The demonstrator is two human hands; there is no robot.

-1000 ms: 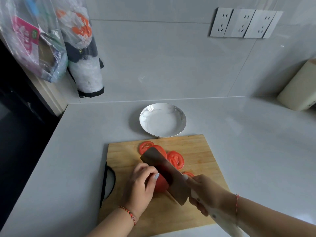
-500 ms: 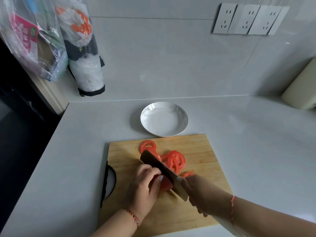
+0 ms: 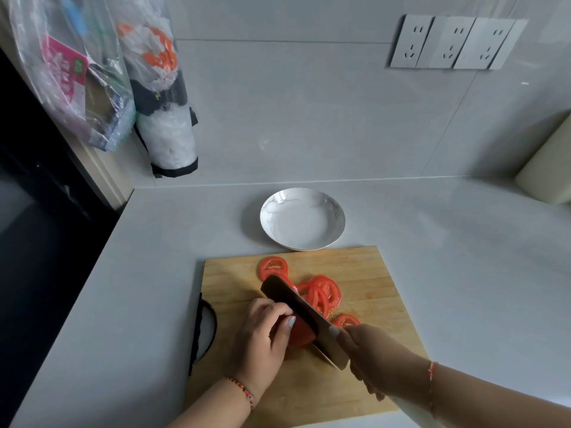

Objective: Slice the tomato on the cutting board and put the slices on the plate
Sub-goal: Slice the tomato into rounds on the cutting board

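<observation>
A wooden cutting board (image 3: 364, 273) lies on the counter in front of me. My left hand (image 3: 262, 338) presses the remaining piece of red tomato (image 3: 301, 333) against the board. My right hand (image 3: 374, 356) grips the handle of a dark cleaver (image 3: 304, 315), whose blade rests against the tomato's right side. Several cut tomato slices (image 3: 323, 293) lie overlapping just beyond the blade, with one more slice (image 3: 273, 267) farther back and another (image 3: 347, 320) near my right hand. A white marbled plate (image 3: 279, 225) stands empty behind the board.
Plastic bags (image 3: 92, 81) hang at the upper left by a dark opening. Wall sockets (image 3: 448, 41) sit on the tiled wall. A cream-coloured object (image 3: 547, 171) stands at the far right. A black handle (image 3: 204, 332) sticks out of the board's left edge.
The cleaver has come down from a raised, tilted position to lie low against the tomato. Another slice has joined the pile beyond the blade. My left hand stays on the tomato.
</observation>
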